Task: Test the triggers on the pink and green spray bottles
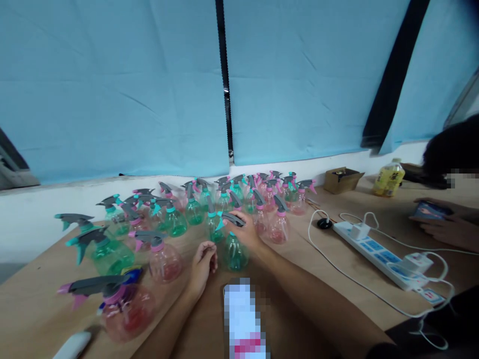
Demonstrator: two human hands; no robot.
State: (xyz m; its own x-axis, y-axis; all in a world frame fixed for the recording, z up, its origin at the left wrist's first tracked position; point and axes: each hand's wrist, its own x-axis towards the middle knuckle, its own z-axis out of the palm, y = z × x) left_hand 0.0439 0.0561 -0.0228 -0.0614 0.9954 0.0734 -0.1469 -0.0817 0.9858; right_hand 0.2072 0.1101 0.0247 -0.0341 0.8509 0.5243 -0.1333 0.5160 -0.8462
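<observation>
My right hand (243, 228) is closed around the grey and teal spray head of a green spray bottle (235, 255), which stands upright on the table. To its left, my left hand (204, 260) rests low over the wood with its fingers curled in, and nothing shows in them. A pink spray bottle (165, 262) is nearest on that side. Behind my hands several green and pink spray bottles stand close together, among them a green one (175, 222) and a pink one (279, 227). A phone (245, 319) with a blurred-out screen lies between my forearms.
A larger-looking pink spray bottle (129, 314) and a white object (75, 345) are at the front left. On the right lie a power strip (381, 254) with white cables and a black disc (324, 223). Behind are a cardboard box (342, 180) and a yellow-labelled bottle (389, 178). Another person's hands (449, 224) hold a phone.
</observation>
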